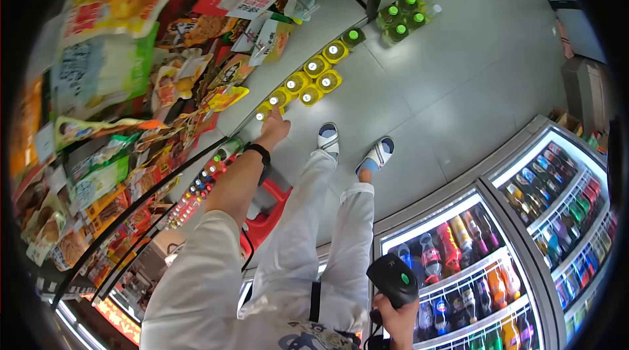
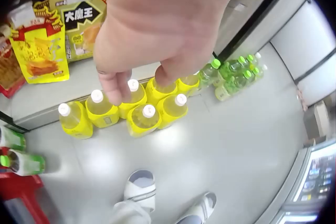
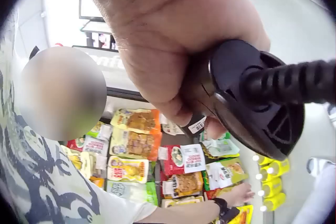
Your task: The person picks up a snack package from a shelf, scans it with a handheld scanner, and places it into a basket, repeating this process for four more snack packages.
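In the head view my left hand (image 1: 276, 129) reaches down to the near end of a row of yellow-labelled bottles (image 1: 312, 67) with white caps. The left wrist view has the same hand (image 2: 157, 37) from above, its fingers and thumb apart over the bottle caps; a white cap (image 2: 133, 85) shows in the gap between them. My right hand (image 1: 398, 318) grips a black barcode scanner (image 1: 393, 279) by its handle, in front of the lit drinks fridges. From the right wrist, that hand (image 3: 184, 40) is wrapped round the scanner (image 3: 252, 103), with a thick ribbed cable leaving its end.
Snack packets (image 1: 105, 61) hang on a rack at the left. Green-capped bottles (image 1: 401, 22) stand on the floor farther on. A red stool-like object (image 1: 272, 209) is beside my leg. Glass-fronted drinks fridges (image 1: 458, 252) line the right side.
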The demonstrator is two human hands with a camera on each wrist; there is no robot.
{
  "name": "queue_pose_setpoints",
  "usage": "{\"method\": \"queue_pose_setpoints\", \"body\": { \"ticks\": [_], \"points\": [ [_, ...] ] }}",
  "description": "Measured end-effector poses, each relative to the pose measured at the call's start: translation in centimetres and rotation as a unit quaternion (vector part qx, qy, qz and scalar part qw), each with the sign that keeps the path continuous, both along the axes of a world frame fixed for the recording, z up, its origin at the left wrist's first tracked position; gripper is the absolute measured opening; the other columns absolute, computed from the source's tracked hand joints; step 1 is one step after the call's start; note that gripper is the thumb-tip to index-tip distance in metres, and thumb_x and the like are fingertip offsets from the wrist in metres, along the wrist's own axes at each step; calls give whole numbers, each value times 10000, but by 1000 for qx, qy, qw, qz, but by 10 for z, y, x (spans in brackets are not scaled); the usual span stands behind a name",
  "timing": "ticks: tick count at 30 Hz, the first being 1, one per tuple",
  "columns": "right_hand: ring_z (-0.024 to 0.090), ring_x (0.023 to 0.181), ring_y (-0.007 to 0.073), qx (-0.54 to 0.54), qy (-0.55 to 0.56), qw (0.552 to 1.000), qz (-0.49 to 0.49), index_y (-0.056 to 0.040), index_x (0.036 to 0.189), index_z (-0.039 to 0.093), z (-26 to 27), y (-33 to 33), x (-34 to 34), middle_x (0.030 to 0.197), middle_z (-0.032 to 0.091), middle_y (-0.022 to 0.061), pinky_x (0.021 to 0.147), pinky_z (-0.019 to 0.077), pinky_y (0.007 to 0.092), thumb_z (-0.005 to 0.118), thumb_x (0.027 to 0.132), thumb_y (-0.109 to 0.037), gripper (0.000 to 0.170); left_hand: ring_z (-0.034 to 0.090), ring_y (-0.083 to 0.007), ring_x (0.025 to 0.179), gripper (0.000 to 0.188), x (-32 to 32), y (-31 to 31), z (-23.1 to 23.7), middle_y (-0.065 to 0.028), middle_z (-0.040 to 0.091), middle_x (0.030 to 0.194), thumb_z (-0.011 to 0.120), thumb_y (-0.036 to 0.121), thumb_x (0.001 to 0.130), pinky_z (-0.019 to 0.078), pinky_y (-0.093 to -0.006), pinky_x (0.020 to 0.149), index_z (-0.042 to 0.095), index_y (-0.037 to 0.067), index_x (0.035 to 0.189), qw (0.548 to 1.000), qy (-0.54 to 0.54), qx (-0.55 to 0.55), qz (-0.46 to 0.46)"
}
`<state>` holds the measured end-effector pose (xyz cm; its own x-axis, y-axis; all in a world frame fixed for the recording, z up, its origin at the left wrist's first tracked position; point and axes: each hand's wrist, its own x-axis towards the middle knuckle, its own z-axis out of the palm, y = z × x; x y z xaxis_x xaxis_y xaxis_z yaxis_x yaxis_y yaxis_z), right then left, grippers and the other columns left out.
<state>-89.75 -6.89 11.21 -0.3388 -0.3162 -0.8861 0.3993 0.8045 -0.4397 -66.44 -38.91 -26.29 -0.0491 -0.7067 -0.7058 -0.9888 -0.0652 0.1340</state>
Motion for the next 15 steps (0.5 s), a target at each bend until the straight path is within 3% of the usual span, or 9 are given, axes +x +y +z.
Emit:
{"method": "queue_pose_setpoints", "body": {
  "ticks": [2,3,4,5,7,9,10,12,15],
  "points": [
    [588,591,108,9,-14,1000,-15,15,884,625,-20,1,-1,694,617,42,551,471,255,610,731,-21,158,488,-396,1163,729,-1,-13,-49,-279,464,1276,563,215,778,410,-440,968,223,62,1405,997,43,-24,52],
    [620,669,159,64,-63,996,-3,6,939,644,-20,2,-8,766,656,85,627,493,293,630,764,-74,193,485,-391,1170,755,1,-19,-73,-278,446,1299,576,216,781,400,-435,981,202,42,1413,989,90,-52,102],
    [599,669,127,82,-89,993,-11,-3,946,642,-25,-1,-12,767,642,55,617,487,270,619,780,-55,176,485,-391,1170,755,-6,-28,-81,-278,446,1299,576,216,781,400,-435,981,202,42,1413,989,85,-51,105],
    [577,668,95,99,-116,988,-19,-11,952,640,-33,0,-14,767,627,26,607,481,247,608,795,-37,162,474,-383,1188,793,-21,-38,-77,-278,416,1330,599,213,780,389,-419,992,173,23,1421,973,127,-58,181],
    [582,631,102,53,-100,994,-5,-2,956,631,-48,6,-11,761,634,45,571,474,244,625,807,-61,160,464,-376,1205,833,-30,-61,-90,-278,386,1360,623,210,778,378,-404,1003,144,4,1428,950,165,-70,257],
    [583,622,109,55,-105,992,40,4,947,630,-58,5,-14,760,636,48,577,478,248,624,808,-68,156,416,-358,1254,921,-31,-86,-114,-271,312,1416,674,200,769,357,-375,1015,79,-25,1436,875,255,-133,390],
    [583,622,109,55,-103,992,41,4,947,630,-62,4,-13,760,636,48,577,478,248,624,808,-68,156,523,-286,1064,800,-22,-101,-144,-152,401,1335,686,146,769,514,-407,752,209,75,1407,845,257,-177,435],
    [587,646,112,141,-156,978,0,0,949,628,-66,3,-13,771,633,44,590,484,251,622,808,-78,161,529,-264,1043,770,-25,-123,-129,-133,419,1308,695,127,769,515,-395,748,239,88,1387,823,298,-169,454],
    [584,667,104,87,-119,989,-7,-11,955,628,-72,-2,-9,781,624,34,574,480,246,620,808,-78,162,539,-224,1016,685,-32,-150,-112,-95,467,1251,711,97,768,514,-364,740,320,111,1330,766,331,-181,520]
  ]
}}
